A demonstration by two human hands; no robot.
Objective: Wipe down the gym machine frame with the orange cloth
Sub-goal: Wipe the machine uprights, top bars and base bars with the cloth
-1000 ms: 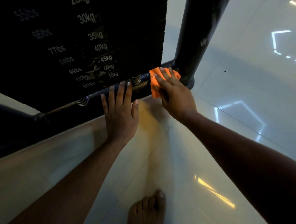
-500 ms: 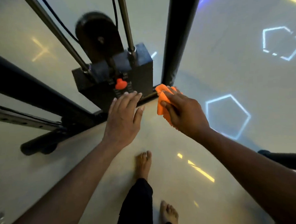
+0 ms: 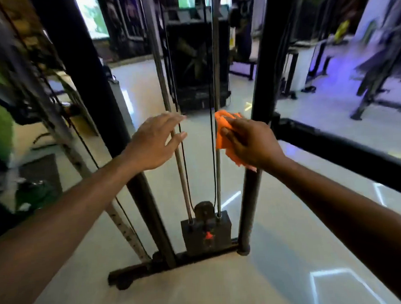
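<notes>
My right hand [image 3: 250,144] grips the orange cloth [image 3: 224,129] high up, beside the machine's right guide rod [image 3: 214,81] and just left of the black right upright [image 3: 260,79]. My left hand [image 3: 155,142] hovers with fingers spread and relaxed in front of the left guide rod [image 3: 165,84], holding nothing. Far below, the black weight stack [image 3: 206,233] with its red pin sits on the base bar [image 3: 177,260]. A thick black left upright [image 3: 95,111] slants up the frame.
A black horizontal rail [image 3: 345,149] runs off to the right from the right upright. A perforated metal post [image 3: 61,136] and cables lean at the left beside green blurred shapes. Other gym equipment stands behind on the glossy pale floor [image 3: 281,252].
The view rose from the floor-level base to standing height. Both hands lifted from the base bar and weight stack up to the guide rods, the right still holding the cloth.
</notes>
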